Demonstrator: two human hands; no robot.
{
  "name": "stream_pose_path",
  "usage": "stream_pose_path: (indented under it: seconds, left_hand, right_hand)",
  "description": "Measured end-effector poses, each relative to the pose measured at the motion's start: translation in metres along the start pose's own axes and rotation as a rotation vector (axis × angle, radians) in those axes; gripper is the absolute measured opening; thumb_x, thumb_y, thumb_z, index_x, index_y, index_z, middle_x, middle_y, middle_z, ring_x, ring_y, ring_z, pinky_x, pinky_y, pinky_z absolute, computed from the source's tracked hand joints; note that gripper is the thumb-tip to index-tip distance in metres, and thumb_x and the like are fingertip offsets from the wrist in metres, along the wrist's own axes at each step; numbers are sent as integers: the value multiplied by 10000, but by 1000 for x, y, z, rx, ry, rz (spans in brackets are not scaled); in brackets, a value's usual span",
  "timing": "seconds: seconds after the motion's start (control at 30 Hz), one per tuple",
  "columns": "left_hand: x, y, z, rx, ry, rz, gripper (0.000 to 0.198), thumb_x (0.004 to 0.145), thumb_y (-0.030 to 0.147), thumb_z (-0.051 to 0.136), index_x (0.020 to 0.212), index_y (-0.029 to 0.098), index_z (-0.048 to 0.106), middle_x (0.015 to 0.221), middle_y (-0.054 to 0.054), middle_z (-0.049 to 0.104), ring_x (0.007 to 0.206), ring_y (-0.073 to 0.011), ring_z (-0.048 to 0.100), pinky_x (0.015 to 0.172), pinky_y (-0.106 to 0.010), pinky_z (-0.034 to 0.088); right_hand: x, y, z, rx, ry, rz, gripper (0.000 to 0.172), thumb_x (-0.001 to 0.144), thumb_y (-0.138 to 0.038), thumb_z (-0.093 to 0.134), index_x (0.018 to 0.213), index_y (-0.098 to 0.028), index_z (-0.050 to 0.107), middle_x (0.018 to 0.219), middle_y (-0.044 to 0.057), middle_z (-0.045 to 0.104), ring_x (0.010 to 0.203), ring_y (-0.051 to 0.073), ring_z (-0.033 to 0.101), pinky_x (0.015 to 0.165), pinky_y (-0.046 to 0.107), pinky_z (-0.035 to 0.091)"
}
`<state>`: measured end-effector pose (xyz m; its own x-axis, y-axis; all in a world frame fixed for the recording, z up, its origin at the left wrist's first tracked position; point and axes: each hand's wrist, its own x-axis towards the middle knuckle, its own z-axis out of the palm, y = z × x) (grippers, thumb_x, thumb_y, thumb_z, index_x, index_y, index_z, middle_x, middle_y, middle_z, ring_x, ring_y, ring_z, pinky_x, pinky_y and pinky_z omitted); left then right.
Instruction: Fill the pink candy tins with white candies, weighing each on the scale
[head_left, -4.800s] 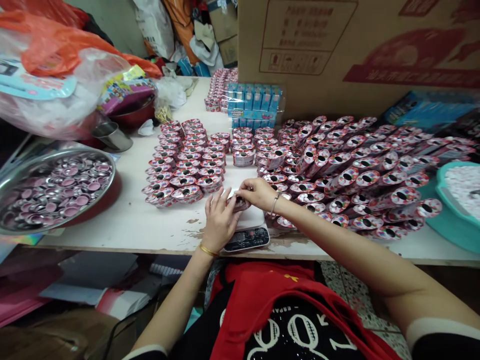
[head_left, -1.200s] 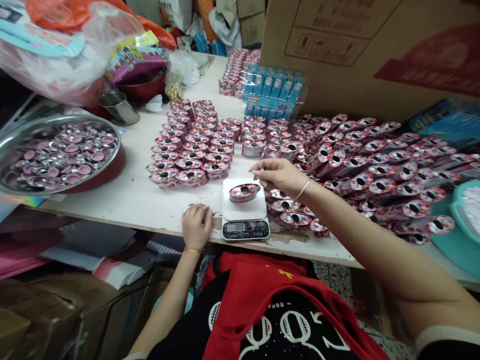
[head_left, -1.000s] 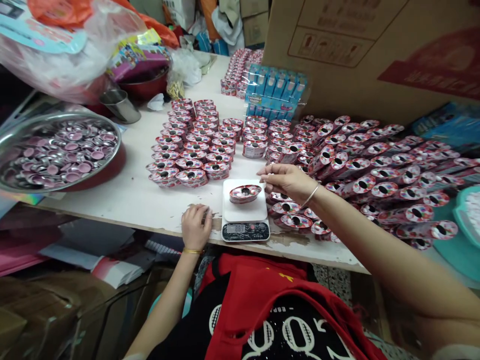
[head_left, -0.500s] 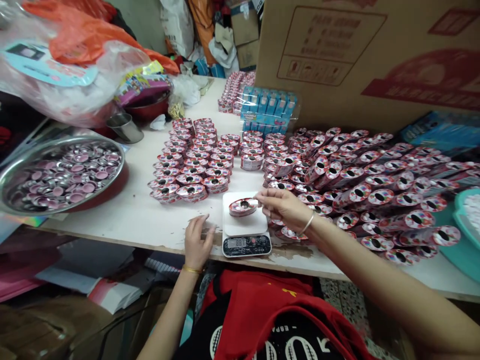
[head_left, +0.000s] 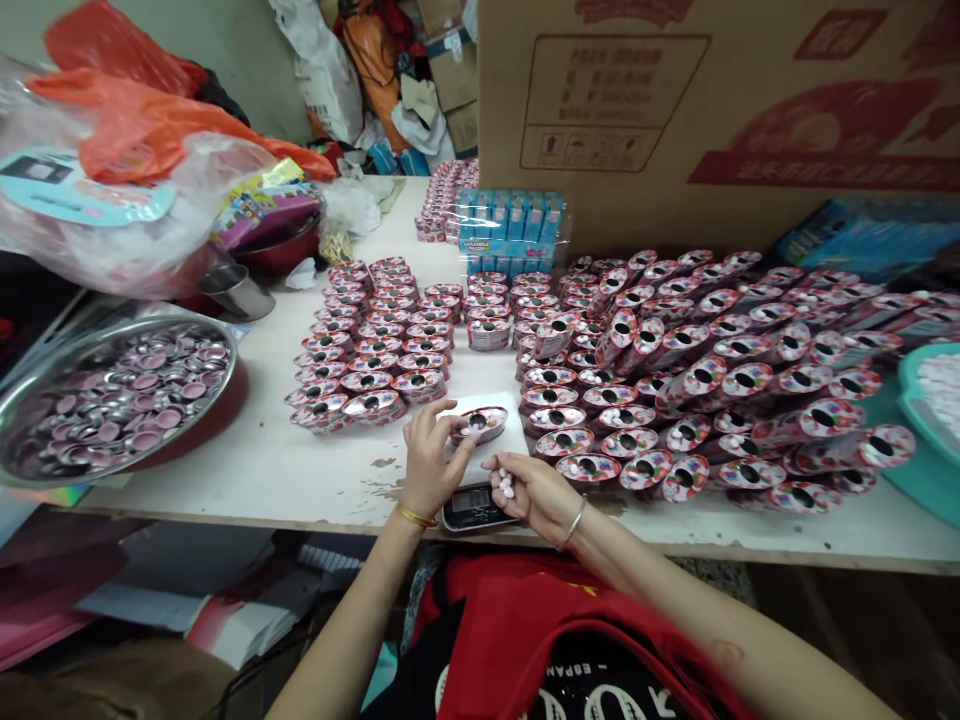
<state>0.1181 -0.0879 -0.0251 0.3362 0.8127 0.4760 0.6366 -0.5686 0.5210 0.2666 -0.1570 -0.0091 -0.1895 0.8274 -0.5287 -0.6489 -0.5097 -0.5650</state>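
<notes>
A red and white oval box with a round hole in its top sits on the white plate of a digital kitchen scale. My left hand has its thumb and fingers closed around the left end of this box. Just in front, over the scale's dark display panel, my right hand is cupped, palm up, around several small white pellets. Its fingers partly cover the pellets, and both hands hide parts of the scale. To the right, many similar boxes stand in rows, some with white pellets in their holes.
More oval boxes stand in rows at the left. A metal bowl of small pink and silver caps is farther left. A turquoise basin stands at the right edge. Behind are a blue pack and a large carton.
My left hand has moved from the table's front edge up to the oval box. My right hand has left the box, drawn back towards me, and now shows white pellets in its palm.
</notes>
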Motion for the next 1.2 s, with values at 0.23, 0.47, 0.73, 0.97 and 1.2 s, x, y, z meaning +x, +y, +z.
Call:
stream_pose_path:
  seconds: [0.23, 0.47, 0.73, 0.97, 1.2]
  left_hand:
    - [-1, 24, -14, -120, -99, 150, 262, 824, 371, 566, 1051, 241, 567, 1201, -71, 532, 1150, -239, 463, 989, -427, 342]
    - [9, 1, -38, -122, 110, -14, 311, 883, 357, 470, 1155, 213, 518, 1139, -79, 538, 1100, -198, 493, 971, -389, 400]
    - [19, -14, -31, -106, -58, 9, 341, 892, 406, 448, 1154, 201, 524, 1139, -76, 553, 1092, -191, 495, 960, -374, 406]
    - [20, -17, -2, -66, -347, 150, 461, 835, 444, 545, 1220, 198, 482, 1133, -91, 588, 1061, -224, 532, 945, -392, 387]
    - [28, -16, -20, -160, -235, 91, 582, 816, 484, 558, 1303, 205, 402, 1197, -94, 555, 1094, -204, 517, 959, -377, 408]
  right_hand:
    - [13, 0, 3, 165, 19, 100, 267, 834, -406, 521, 792, -143, 546, 583, -17, 459, 459, 68, 421, 362, 170, 220]
    - [-25, -7, -14, 29, 29, 37, 237, 761, -325, 621, 858, -115, 572, 657, 0, 522, 470, 48, 421, 372, 170, 197]
    - [-54, -22, -29, -63, 78, -57, 238, 738, -288, 648, 914, -141, 583, 719, -9, 547, 456, 32, 378, 383, 186, 198]
    - [-51, -17, -34, -71, 93, -50, 272, 739, -313, 669, 935, -150, 575, 673, -28, 513, 445, 32, 370, 371, 178, 177]
    - [-50, -15, -32, -65, 74, -30, 262, 749, -325, 661, 919, -141, 583, 680, -15, 524, 466, 38, 401, 381, 175, 197]
